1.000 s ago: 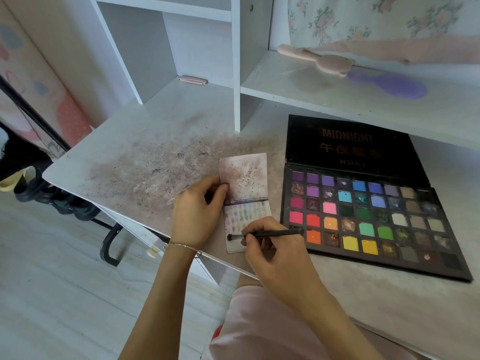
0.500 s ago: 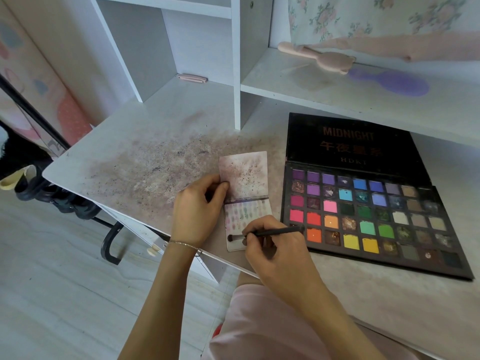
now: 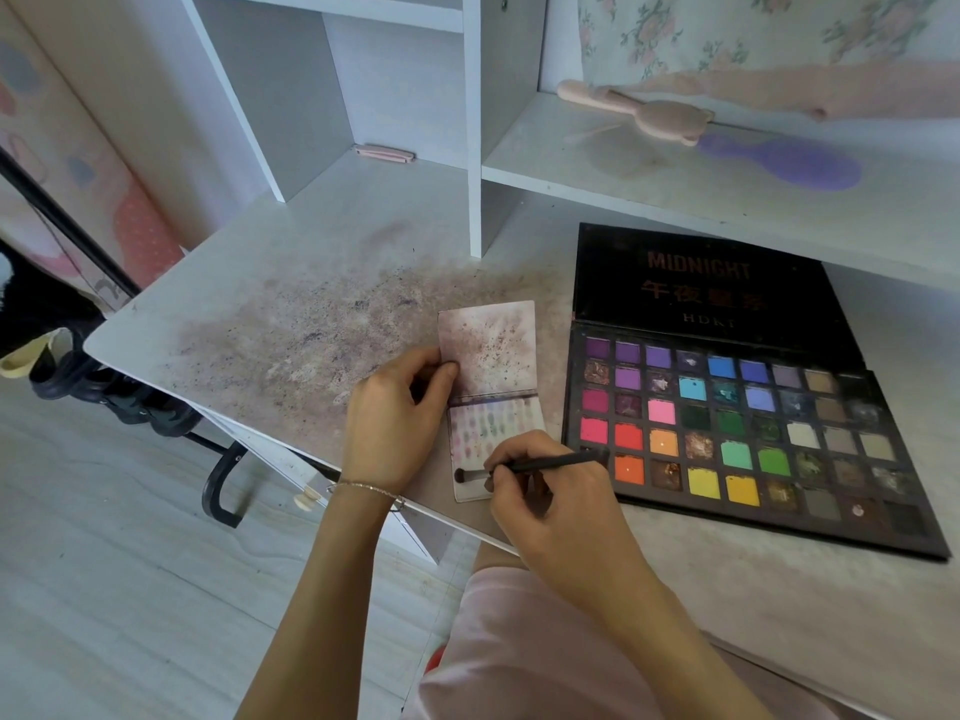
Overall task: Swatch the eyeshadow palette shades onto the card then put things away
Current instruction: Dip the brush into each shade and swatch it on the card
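Observation:
A large black eyeshadow palette point(image 3: 737, 433) lies open on the desk at the right, its lid folded back and several rows of coloured pans showing. Left of it lies a small folded card point(image 3: 491, 376) with rows of faint colour swatches on its lower half. My left hand point(image 3: 395, 418) pinches the card's left edge at the fold. My right hand point(image 3: 545, 501) grips a thin black brush point(image 3: 540, 466), held level, with its dark tip point(image 3: 459, 476) touching the card's lower left part.
The white desk point(image 3: 291, 314) is smeared with powder dust around the card. On the shelf behind lie a pink brush point(image 3: 660, 116), a purple paddle brush point(image 3: 789, 161) and a small pink clip point(image 3: 384, 152). Shoes point(image 3: 78, 376) stand on the floor at left.
The brush tip has shifted very slightly on the card's lower part. My left hand stays pinched on the card's edge. The view has drifted a little.

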{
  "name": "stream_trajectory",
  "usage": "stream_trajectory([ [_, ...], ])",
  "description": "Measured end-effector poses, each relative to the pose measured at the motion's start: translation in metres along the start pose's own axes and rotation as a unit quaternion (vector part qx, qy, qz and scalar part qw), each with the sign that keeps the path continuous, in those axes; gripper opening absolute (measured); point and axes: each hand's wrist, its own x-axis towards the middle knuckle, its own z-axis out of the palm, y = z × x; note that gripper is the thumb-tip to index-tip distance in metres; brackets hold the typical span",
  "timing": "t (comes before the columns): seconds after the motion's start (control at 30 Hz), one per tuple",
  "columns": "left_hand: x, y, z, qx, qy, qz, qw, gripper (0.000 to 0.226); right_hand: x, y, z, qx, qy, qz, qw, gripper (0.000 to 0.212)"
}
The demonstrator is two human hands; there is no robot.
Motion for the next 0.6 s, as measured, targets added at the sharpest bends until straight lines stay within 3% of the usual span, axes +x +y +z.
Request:
stream_trajectory([
  [0.23, 0.000, 0.000, 0.000, -0.005, -0.004, 0.002, 1.000, 0.011, 0.000, -0.001, 0.000, 0.019, 0.007, -0.004, 1.000, 0.013],
  [0.4, 0.000, 0.001, -0.001, 0.002, -0.001, 0.005, 1.000, 0.011, -0.003, 0.003, -0.010, 0.158, 0.104, -0.008, 0.982, 0.022],
  [0.6, 0.000, 0.001, -0.001, 0.003, -0.001, 0.011, 1.000, 0.010, -0.014, 0.015, -0.040, 0.132, 0.166, -0.018, 0.977, 0.014],
])
